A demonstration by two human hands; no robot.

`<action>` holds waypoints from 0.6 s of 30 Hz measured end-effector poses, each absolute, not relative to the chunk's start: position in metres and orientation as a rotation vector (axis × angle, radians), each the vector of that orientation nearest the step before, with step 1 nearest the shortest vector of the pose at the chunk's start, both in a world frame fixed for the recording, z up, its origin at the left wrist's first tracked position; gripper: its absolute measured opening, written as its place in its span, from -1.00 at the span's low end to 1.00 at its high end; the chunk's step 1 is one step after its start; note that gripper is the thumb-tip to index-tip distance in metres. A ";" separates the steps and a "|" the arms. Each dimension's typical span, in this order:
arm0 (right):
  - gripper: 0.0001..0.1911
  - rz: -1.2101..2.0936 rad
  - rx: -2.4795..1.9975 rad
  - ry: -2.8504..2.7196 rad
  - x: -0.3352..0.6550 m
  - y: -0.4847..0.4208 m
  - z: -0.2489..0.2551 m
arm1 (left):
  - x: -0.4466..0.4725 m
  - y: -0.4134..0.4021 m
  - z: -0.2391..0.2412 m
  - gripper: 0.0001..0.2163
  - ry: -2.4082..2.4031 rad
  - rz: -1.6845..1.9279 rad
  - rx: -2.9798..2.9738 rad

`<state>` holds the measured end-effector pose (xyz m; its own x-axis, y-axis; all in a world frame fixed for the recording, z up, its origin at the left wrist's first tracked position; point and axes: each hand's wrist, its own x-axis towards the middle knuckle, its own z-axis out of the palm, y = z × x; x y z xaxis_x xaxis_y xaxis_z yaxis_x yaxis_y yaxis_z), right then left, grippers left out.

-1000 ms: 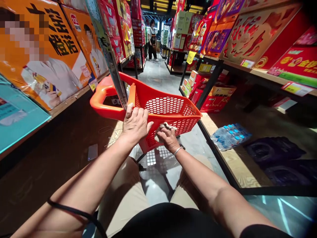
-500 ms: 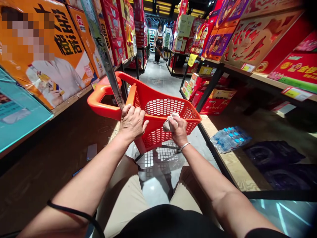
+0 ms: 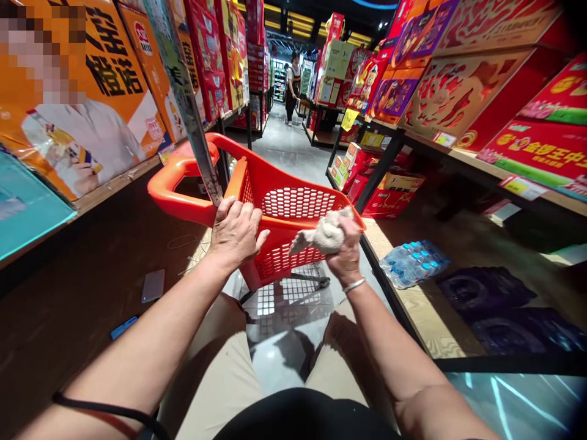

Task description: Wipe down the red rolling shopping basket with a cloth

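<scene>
Apparently mid-wipe, left hand (image 3: 236, 231) gripped red latticed plastic cart (image 3: 277, 234), right hand (image 3: 347, 253) clutched crumpled beige cloth (image 3: 328, 233) alongside; next stroke needed bracing

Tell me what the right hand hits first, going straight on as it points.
Likely the near side of the red basket, with the held cloth leading; depth is unclear, they may already touch.

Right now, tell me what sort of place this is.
Most likely a supermarket, judging by the red shopping cart, the price tags below stacked boxes, and the plastic-wrapped bottles.
</scene>
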<state>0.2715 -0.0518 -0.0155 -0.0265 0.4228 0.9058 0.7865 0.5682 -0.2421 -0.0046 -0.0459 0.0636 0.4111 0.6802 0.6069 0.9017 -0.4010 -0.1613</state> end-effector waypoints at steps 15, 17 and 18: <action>-0.27 -0.100 -1.112 -2.151 0.202 -0.033 0.004 | 0.024 -0.035 0.063 -0.81 -1.215 -0.521 -2.267; -0.38 -0.130 -1.134 -2.167 0.212 -0.024 0.004 | 0.022 -0.034 0.061 -0.81 -1.185 -0.547 -2.281; -0.42 -0.128 -1.136 -2.178 0.223 -0.019 0.002 | 0.020 -0.033 0.060 -0.81 -1.173 -0.558 -2.288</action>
<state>0.2226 -0.0186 0.0016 -0.3979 0.6936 0.6005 0.7590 0.6166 -0.2093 0.0203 -0.0333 0.0600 0.5436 0.6224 0.5631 0.8296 -0.5003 -0.2478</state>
